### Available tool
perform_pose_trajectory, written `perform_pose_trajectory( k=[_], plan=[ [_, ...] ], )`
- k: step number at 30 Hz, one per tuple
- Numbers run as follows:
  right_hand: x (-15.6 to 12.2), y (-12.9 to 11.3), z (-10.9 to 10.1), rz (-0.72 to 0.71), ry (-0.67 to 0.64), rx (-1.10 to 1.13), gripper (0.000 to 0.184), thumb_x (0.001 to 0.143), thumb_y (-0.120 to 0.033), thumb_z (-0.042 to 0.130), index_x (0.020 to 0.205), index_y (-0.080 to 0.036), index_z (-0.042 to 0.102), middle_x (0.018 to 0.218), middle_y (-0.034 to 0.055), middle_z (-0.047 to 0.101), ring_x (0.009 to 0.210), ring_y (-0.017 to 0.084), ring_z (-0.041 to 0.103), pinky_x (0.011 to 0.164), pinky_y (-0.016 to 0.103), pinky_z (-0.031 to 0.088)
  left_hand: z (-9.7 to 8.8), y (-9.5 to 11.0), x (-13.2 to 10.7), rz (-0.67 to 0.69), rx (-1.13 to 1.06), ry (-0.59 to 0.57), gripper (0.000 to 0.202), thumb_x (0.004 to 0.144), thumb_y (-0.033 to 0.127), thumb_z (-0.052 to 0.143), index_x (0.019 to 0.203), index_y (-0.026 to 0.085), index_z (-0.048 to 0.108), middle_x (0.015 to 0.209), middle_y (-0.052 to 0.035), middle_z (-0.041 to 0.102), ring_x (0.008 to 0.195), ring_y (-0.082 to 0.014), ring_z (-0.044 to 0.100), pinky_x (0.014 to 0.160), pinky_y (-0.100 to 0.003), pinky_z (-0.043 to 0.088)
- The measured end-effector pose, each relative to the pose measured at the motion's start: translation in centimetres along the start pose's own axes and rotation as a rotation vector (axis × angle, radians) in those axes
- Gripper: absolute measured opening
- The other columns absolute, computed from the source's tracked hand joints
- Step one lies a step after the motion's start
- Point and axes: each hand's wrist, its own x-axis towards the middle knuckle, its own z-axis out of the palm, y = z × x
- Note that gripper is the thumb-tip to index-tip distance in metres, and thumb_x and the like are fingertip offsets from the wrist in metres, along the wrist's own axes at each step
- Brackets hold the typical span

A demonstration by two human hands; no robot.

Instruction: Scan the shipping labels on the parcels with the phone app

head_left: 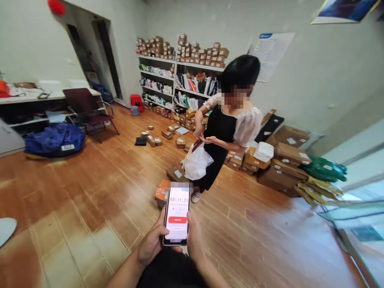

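Note:
A phone point(177, 218) with a lit screen showing a timer and a red button is held upright at the bottom centre. My left hand point(152, 242) wraps round its left edge and back. My right hand point(195, 236) grips its right edge, thumb along the side. Just beyond the phone an orange box point(162, 193) lies on the wooden floor. A person in a black dress with white sleeves stands behind it, holding a white plastic bag point(196, 164) with both hands.
Shelves point(180, 86) stacked with small cardboard boxes and parcels line the far wall. Loose boxes point(153, 140) lie on the floor. Larger cartons point(285, 160) and green bags point(325, 168) pile at right. A dark chair point(87, 110), a blue bag point(54, 138) and a desk point(36, 98) are at left.

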Motion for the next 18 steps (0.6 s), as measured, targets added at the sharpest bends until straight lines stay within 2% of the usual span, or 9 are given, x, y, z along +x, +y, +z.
perform_pose_trajectory(
  k=[4, 5, 7, 9, 12, 15, 18],
  plan=[
    [1.8, 0.5, 0.9, 0.035, -0.132, -0.037, 0.063, 0.084, -0.066, 0.047, 0.123, -0.016, 0.052, 0.108, 0.0115, 0.068, 0.087, 0.024, 0.065, 0.075, 0.035, 0.053, -1.1, 0.9, -0.2, 0.059, -0.037, 0.072, 0.111, 0.068, 0.027, 0.057, 0.145, 0.034, -0.022, 0.138, -0.0105, 0.052, 0.099, -0.0287, 0.063, 0.06, -0.035, 0.058],
    [2.0, 0.4, 1.0, 0.014, -0.169, -0.089, 0.061, 0.085, -0.062, 0.048, 0.125, -0.016, 0.05, 0.111, 0.0118, 0.067, 0.088, 0.024, 0.065, 0.076, 0.036, 0.053, -1.2, 1.1, -0.2, 0.071, -0.055, 0.095, 0.11, 0.068, 0.027, 0.057, 0.146, 0.034, -0.02, 0.137, -0.0097, 0.053, 0.102, -0.0288, 0.063, 0.064, -0.035, 0.058],
    [2.2, 0.1, 1.2, -0.076, -0.222, -0.242, 0.059, 0.082, -0.048, 0.058, 0.131, -0.018, 0.043, 0.114, 0.0111, 0.065, 0.092, 0.024, 0.064, 0.08, 0.037, 0.052, -1.3, 1.3, -0.3, 0.117, -0.084, 0.125, 0.108, 0.066, 0.023, 0.055, 0.149, 0.032, -0.014, 0.136, -0.0066, 0.055, 0.111, -0.0272, 0.06, 0.08, -0.037, 0.056],
    [2.0, -0.4, 1.3, -0.198, -0.227, -0.397, 0.076, 0.069, -0.032, 0.071, 0.135, -0.02, 0.036, 0.114, 0.0093, 0.063, 0.095, 0.025, 0.062, 0.084, 0.038, 0.051, -1.1, 1.3, -0.1, 0.161, -0.102, 0.108, 0.106, 0.064, 0.022, 0.055, 0.15, 0.032, -0.005, 0.136, -0.0023, 0.056, 0.121, -0.0243, 0.054, 0.1, -0.037, 0.046],
    [1.3, -0.5, 0.7, -0.262, -0.167, -0.47, 0.093, 0.049, -0.018, 0.079, 0.131, -0.021, 0.037, 0.12, 0.0098, 0.058, 0.106, 0.029, 0.058, 0.094, 0.042, 0.047, -0.8, 0.5, 0.8, 0.117, -0.071, 0.039, 0.095, 0.068, 0.034, 0.058, 0.151, 0.032, 0.011, 0.138, 0.0001, 0.055, 0.131, -0.0255, 0.045, 0.11, -0.039, 0.036],
    [0.2, 1.3, -1.3, -0.124, -0.07, -0.276, 0.09, 0.041, -0.02, 0.082, 0.121, -0.02, 0.043, 0.121, 0.0113, 0.058, 0.113, 0.031, 0.054, 0.099, 0.045, 0.043, -1.3, -1.7, 2.3, -0.053, 0.117, 0.035, 0.087, 0.073, 0.057, 0.059, 0.149, 0.031, 0.025, 0.141, -0.0029, 0.053, 0.136, -0.0296, 0.039, 0.11, -0.045, 0.037],
    [-0.8, 4.8, -5.7, 0.087, 0.084, 0.033, 0.091, 0.023, -0.022, 0.086, 0.104, -0.022, 0.046, 0.11, 0.0081, 0.062, 0.106, 0.03, 0.058, 0.095, 0.045, 0.045, -2.3, -4.4, 4.0, -0.199, 0.496, 0.052, 0.084, 0.07, 0.069, 0.059, 0.142, 0.03, 0.039, 0.139, -0.0046, 0.054, 0.138, -0.0326, 0.036, 0.11, -0.047, 0.037]
  ],
)
